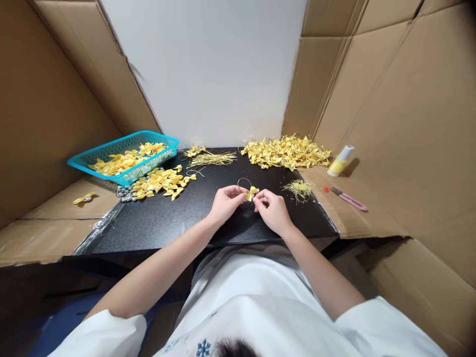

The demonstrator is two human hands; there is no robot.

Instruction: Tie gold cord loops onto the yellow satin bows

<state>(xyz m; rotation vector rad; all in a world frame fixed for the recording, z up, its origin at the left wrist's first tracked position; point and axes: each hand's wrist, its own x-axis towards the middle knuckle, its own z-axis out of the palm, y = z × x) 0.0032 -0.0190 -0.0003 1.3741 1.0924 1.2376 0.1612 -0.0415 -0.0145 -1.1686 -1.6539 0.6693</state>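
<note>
Hands pinch yellow bow; shirt — snowflake-printed

This looks like a small craft workshop, a makeshift booth of cardboard around a black desk. Heaped yellow bows, a plastic basket of more, gold cords, trimmings, a spool and pink-handled snips show handwork in quantity.
</note>
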